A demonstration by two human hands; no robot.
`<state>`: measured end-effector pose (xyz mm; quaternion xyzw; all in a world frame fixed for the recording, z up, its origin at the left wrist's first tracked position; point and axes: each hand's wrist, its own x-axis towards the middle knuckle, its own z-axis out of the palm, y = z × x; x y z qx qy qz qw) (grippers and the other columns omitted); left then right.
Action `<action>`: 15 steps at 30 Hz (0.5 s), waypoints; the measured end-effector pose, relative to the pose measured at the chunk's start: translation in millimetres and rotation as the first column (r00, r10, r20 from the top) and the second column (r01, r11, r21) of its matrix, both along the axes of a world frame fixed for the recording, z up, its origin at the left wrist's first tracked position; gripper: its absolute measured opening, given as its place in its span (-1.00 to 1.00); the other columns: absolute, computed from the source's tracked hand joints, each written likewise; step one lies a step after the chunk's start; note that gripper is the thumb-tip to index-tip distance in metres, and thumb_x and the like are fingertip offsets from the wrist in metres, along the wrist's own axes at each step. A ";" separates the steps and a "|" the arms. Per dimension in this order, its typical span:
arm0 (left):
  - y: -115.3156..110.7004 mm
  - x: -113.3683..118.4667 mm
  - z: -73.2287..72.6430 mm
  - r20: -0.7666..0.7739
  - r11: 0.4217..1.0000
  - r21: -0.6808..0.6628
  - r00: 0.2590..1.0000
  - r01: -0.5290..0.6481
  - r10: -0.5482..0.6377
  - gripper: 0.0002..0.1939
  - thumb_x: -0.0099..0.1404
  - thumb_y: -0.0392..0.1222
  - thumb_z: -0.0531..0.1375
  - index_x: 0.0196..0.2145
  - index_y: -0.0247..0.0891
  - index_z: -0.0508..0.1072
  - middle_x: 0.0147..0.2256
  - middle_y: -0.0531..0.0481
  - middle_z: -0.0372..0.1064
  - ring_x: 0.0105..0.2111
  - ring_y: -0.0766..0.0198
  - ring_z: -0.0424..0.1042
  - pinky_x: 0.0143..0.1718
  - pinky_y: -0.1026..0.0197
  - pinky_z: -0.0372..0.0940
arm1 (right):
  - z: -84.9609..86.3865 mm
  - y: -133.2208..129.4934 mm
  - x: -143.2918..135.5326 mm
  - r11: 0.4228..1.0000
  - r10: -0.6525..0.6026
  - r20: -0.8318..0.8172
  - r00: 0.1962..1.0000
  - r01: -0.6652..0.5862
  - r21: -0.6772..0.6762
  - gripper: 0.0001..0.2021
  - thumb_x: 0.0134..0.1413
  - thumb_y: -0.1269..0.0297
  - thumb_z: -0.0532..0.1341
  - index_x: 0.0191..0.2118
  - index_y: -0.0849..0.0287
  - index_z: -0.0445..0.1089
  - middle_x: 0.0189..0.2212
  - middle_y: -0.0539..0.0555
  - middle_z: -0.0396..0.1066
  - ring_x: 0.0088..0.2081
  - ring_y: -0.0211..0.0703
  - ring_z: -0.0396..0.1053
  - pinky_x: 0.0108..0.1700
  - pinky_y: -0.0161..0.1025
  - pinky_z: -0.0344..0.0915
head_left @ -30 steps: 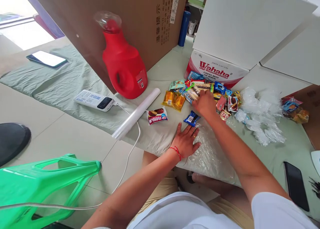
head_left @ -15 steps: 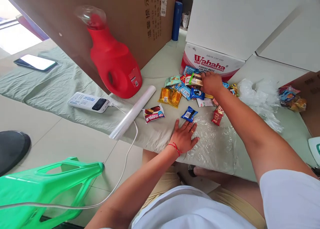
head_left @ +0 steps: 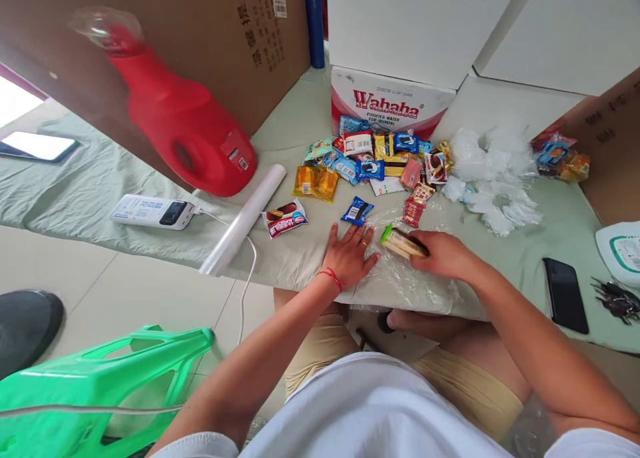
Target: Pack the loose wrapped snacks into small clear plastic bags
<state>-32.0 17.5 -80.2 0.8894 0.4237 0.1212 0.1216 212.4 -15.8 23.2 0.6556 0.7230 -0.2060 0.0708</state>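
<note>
My right hand (head_left: 440,255) grips a small wrapped snack (head_left: 404,243) with a green end, just above a sheet of clear plastic film (head_left: 420,281) at the table's front edge. Fingers spread, my left hand (head_left: 349,255) lies flat on the film's left part. A blue snack packet (head_left: 357,211) sits right beyond its fingertips. Further back is a pile of colourful packets, among them a yellow twin-cake pack (head_left: 315,182), a red packet (head_left: 413,213) and a blue one (head_left: 370,169). A red-and-white snack packet (head_left: 287,219) lies to the left of my left hand.
A roll of plastic film (head_left: 243,219), a white power bank (head_left: 153,211) with cable and a red jug (head_left: 190,121) stand left. Behind is a Wahaha carton (head_left: 390,101). Crumpled clear plastic (head_left: 493,171), a black phone (head_left: 565,295) and keys (head_left: 617,301) lie right. A green stool (head_left: 100,385) is on the floor.
My right hand has come back from the pile toward me, bringing the green-ended snack over the film. My left hand stays flat on the film. The view has shifted to the right.
</note>
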 end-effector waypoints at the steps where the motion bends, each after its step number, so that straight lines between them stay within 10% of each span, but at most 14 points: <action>1: 0.1 0.2 0.5 -0.010 1.000 0.000 1.000 0.000 0.000 -0.31 0.51 0.22 -0.11 0.45 -0.13 0.10 0.43 -0.20 0.06 0.42 -0.06 0.08 0.42 -0.46 -0.43 | -6.3 -6.6 -3.4 0.999 0.036 0.021 0.999 -0.036 0.003 -0.55 0.10 0.21 0.29 0.13 0.11 0.44 -0.05 0.15 0.56 -0.11 0.05 0.51 -0.20 -0.23 0.31; 5: 1.3 1.1 1.7 -0.051 1.000 -0.003 0.999 0.003 -0.003 -0.33 0.50 0.16 -0.05 0.45 -0.11 0.09 0.44 -0.19 0.03 0.42 -0.09 0.09 0.41 -0.48 -0.38 | -21.0 -14.5 -11.2 0.993 0.092 0.032 0.995 -0.094 0.065 -0.38 0.14 0.21 0.32 0.31 0.11 0.26 0.26 0.24 0.31 0.14 0.13 0.39 -0.04 -0.15 0.35; 15: 1.9 2.9 7.7 -0.105 1.000 -0.029 0.994 -0.006 0.002 -0.36 0.49 -0.09 -0.08 0.47 -0.20 0.04 0.44 -0.18 0.03 0.42 -0.03 0.09 0.41 -0.48 -0.29 | -31.1 -1.2 -12.5 0.983 0.138 -0.005 0.990 -0.136 0.123 -0.47 0.17 0.30 0.29 0.26 0.11 0.30 0.13 0.24 0.40 0.16 0.13 0.36 0.08 -0.09 0.34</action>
